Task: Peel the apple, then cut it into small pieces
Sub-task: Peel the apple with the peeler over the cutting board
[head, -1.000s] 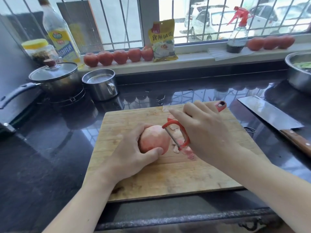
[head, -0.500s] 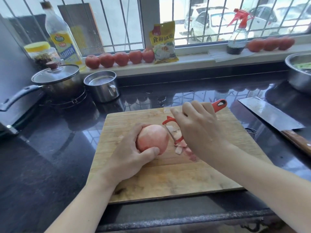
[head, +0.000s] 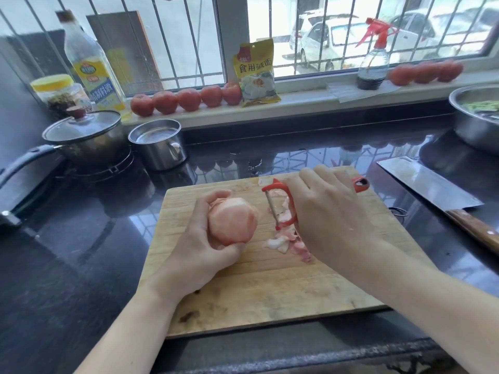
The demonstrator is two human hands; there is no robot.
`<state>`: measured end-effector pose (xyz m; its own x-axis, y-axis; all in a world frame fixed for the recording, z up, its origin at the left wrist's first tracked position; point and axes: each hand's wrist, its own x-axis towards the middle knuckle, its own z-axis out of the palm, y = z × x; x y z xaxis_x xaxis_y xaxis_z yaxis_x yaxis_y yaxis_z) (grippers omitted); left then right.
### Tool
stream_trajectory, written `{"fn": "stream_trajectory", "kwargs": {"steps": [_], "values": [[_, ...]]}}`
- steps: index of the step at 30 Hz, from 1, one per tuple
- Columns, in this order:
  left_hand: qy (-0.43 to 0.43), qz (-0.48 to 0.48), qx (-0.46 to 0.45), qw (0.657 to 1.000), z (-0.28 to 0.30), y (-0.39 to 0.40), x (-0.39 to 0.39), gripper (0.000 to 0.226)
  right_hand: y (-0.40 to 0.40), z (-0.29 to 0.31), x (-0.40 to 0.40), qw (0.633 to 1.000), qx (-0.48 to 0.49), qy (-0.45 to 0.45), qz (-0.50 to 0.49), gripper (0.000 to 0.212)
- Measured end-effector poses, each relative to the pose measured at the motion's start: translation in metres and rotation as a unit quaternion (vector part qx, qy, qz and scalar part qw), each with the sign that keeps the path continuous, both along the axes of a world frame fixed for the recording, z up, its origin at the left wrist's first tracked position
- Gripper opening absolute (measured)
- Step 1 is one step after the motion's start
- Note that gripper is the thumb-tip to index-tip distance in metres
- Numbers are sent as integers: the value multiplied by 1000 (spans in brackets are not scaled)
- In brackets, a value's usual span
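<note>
Hands (head: 199,247) curled around apple (head: 232,221), peeler (head: 283,206)

One apple (head: 232,222), one red peeler (head: 280,206), one cutting board (head: 270,292), one cleaver (head: 432,190). Two hands: the left (head: 199,255) and the right (head: 332,217). Tomatoes on the sill: five at left (head: 189,99), about three at right (head: 425,72) (blurred together). One lidded pan (head: 83,136), one steel mug (head: 159,147), one steel basin (head: 475,120), one oil bottle (head: 91,68), one jar (head: 58,93), one spray bottle (head: 374,60), one yellow packet (head: 256,74).
</note>
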<state>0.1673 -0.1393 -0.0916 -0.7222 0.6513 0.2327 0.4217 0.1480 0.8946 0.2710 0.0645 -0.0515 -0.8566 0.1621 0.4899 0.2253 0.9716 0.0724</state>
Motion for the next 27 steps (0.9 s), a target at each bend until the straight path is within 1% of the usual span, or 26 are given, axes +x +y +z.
{"fn": "stream_trajectory", "kwargs": {"steps": [2, 3, 5, 7, 8, 9, 10, 11, 12, 13, 14, 15, 17, 20, 24, 27], "values": [[18, -4, -15, 1000, -1, 1, 2, 77, -14, 3, -1, 999, -19, -25, 33, 37], [18, -6, -19, 1000, -2, 2, 2, 78, -20, 4, -3, 999, -24, -17, 33, 40], [7, -4, -28, 1000, -3, 3, 4, 78, -31, 8, -7, 999, -29, -12, 30, 35], [12, 2, -22, 1000, -3, 3, 5, 77, -38, 4, -11, 999, -2, -3, 50, 20], [16, 8, -15, 1000, -3, 3, 6, 76, -38, -1, -14, 998, 13, 15, 52, 16], [22, 12, -9, 1000, -4, 3, 4, 76, -39, -2, -15, 999, 0, 20, 46, 29], [24, 17, -4, 1000, -4, 3, 4, 75, -38, -4, -15, 998, 13, 38, 45, 39], [29, 20, 2, 999, -4, 3, 4, 75, -36, -3, -13, 1000, 10, 9, 25, 29], [33, 26, 10, 999, -3, 2, 4, 73, -29, -10, -14, 999, 31, -3, 8, 13], [35, 33, 17, 999, -2, 1, 5, 72, -24, -9, -13, 999, 27, -26, -13, 24], [30, 47, 28, 998, 0, 1, 6, 72, -16, -15, -14, 998, 46, -47, -24, 33], [25, 59, 38, 997, 1, 1, 6, 72, -11, -14, -11, 995, 47, -66, -51, 31], [1, 57, 55, 997, 3, 1, 4, 77, 1, -17, -5, 994, 54, -62, -75, 17], [-55, 29, 48, 997, -2, 3, -1, 83, 12, -17, -2, 994, 74, -45, -72, 22], [-52, 25, 18, 998, -1, 6, 2, 78, 11, -7, -3, 997, 77, 2, -25, 23], [-34, 6, -13, 999, -2, 6, 1, 85, 2, 0, -6, 994, 88, 49, 35, 20]]}}
